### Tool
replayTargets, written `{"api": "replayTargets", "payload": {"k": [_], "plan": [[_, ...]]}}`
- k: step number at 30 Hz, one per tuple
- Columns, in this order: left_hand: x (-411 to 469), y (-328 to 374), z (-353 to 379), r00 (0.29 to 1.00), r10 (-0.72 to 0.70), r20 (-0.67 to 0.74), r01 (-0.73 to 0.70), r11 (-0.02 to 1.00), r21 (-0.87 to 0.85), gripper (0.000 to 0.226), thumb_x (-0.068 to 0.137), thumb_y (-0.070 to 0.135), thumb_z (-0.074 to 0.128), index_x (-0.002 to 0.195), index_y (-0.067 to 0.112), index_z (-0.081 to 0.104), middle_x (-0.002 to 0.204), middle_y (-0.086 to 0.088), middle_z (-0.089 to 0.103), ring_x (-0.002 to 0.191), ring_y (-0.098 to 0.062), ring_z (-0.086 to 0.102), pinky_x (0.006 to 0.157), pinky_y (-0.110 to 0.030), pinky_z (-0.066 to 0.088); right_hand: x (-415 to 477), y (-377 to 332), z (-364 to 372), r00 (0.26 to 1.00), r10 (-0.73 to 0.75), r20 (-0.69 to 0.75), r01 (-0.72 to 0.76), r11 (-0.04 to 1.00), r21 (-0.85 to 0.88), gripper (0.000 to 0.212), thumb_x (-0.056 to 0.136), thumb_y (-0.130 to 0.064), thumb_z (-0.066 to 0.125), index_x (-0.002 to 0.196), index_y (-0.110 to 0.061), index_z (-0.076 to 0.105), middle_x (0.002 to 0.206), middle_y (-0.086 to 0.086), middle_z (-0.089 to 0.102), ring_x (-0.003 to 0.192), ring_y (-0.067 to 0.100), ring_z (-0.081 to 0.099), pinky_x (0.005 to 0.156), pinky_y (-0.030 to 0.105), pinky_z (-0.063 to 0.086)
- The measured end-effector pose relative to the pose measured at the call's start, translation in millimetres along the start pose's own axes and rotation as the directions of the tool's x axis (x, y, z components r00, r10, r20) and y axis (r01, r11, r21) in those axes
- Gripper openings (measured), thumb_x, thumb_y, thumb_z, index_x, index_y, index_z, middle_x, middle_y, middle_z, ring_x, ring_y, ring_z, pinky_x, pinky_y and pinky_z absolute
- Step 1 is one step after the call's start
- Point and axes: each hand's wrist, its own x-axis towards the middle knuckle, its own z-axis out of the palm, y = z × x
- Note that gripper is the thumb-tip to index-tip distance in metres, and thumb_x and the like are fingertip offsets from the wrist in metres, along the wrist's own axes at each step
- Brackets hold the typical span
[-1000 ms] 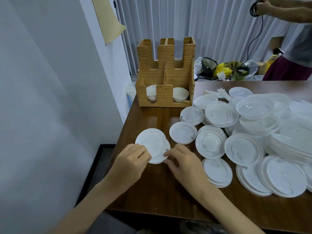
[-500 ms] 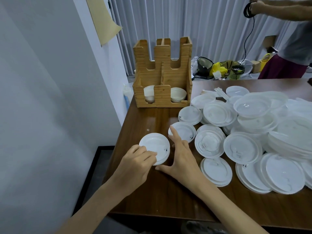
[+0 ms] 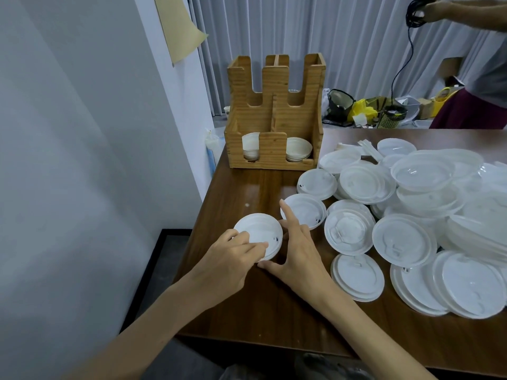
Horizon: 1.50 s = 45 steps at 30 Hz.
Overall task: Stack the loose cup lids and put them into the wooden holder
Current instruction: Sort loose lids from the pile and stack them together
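Crowding the glossy brown table (image 3: 247, 311), white lids (image 3: 403, 239); curtains (image 3: 343, 50) behind.

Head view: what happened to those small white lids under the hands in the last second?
The small white plastic lids, offset a second ago, now sit squared up as one stack. The right hand uncurled: its thumb and forefinger now spread round the stack's right side. The left hand kept its grip on the near-left edge. The wooden holder and the heap of loose white lids stayed put.
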Motion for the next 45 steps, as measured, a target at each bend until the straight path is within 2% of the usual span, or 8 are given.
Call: {"api": "replayTargets", "payload": {"k": [15,20,25,28,34,36,41,45], "plan": [[5.2,4.6,-7.7,0.998,-0.034,0.052,0.033,0.999,0.010,0.037,0.051,0.009,0.087,0.085,0.012,0.072,0.074,-0.002,0.069,0.063,-0.014,0.062,0.054,-0.020,0.051,-0.5,2.7,8.1,1.000,0.003,-0.015,-0.002,0.999,0.042,0.117,0.067,-0.034,0.086,0.149,-0.034,0.003,0.139,-0.001,0.045,0.120,0.010,0.041,0.101,0.019,0.030],[4.9,2.0,-6.2,0.997,-0.040,0.069,0.041,0.999,0.000,0.032,0.055,0.008,0.086,0.084,0.010,0.071,0.071,-0.003,0.067,0.063,-0.014,0.061,0.051,-0.026,0.055,7.4,3.1,8.5,0.998,-0.015,0.069,0.005,0.990,0.139,0.123,0.064,-0.039,0.087,0.146,-0.042,-0.005,0.153,-0.005,0.028,0.139,0.006,0.029,0.112,0.027,0.028],[2.9,1.8,-6.4,0.996,-0.064,0.068,0.066,0.997,-0.035,0.033,0.057,0.004,0.085,0.087,0.009,0.071,0.073,-0.005,0.068,0.061,-0.016,0.061,0.050,-0.028,0.056,10.6,-0.2,9.4,0.997,-0.012,0.078,-0.004,0.980,0.199,0.119,0.068,-0.037,0.085,0.137,-0.056,-0.010,0.148,0.000,0.036,0.133,0.011,0.039,0.112,0.028,0.033],[4.8,7.5,-9.1,0.998,-0.056,0.038,0.056,0.998,-0.019,0.036,0.051,0.006,0.088,0.083,0.010,0.072,0.071,-0.004,0.068,0.060,-0.014,0.062,0.051,-0.023,0.055,10.4,-1.8,9.3,0.997,-0.003,0.077,-0.013,0.976,0.216,0.109,0.068,-0.035,0.085,0.138,-0.051,0.003,0.147,0.000,0.036,0.132,0.010,0.040,0.110,0.022,0.031],[4.9,13.0,-5.5,0.996,-0.063,0.060,0.063,0.998,0.006,0.037,0.048,0.007,0.089,0.080,0.013,0.070,0.067,-0.001,0.067,0.059,-0.012,0.061,0.050,-0.021,0.054,8.5,2.5,13.8,0.997,0.017,0.074,-0.033,0.975,0.220,0.121,0.067,-0.034,0.086,0.137,-0.054,-0.012,0.139,-0.002,0.042,0.124,0.002,0.041,0.100,-0.002,0.024],[2.6,7.1,-1.7,0.991,-0.094,0.100,0.097,0.995,-0.025,0.036,0.052,0.007,0.087,0.083,0.012,0.071,0.068,-0.001,0.067,0.057,-0.014,0.061,0.049,-0.022,0.054,9.6,2.2,13.1,0.998,0.011,0.063,-0.023,0.979,0.202,0.120,0.068,-0.035,0.085,0.136,-0.055,-0.012,0.144,-0.001,0.039,0.128,0.000,0.035,0.101,-0.002,0.020],[-0.1,-5.1,-4.6,0.945,-0.165,0.282,0.214,0.965,-0.153,0.024,0.091,0.009,0.054,0.113,0.013,0.063,0.096,-0.008,0.065,0.085,-0.019,0.059,0.073,-0.024,0.044,9.0,0.8,10.7,0.995,-0.031,0.097,0.010,0.978,0.208,0.106,0.065,-0.032,0.088,0.140,-0.044,0.014,0.149,-0.014,0.026,0.136,-0.001,0.024,0.109,0.007,0.018],[13.6,-11.9,-18.1,0.902,-0.241,0.359,0.380,0.838,-0.391,0.021,0.098,0.018,0.046,0.106,0.018,0.065,0.097,0.000,0.064,0.090,-0.010,0.058,0.080,-0.028,0.048,4.2,1.0,12.2,0.998,-0.037,0.053,0.033,0.997,0.077,0.080,0.071,-0.034,0.084,0.137,-0.012,0.044,0.139,-0.001,0.041,0.126,0.010,0.037,0.106,0.015,0.033]]}}
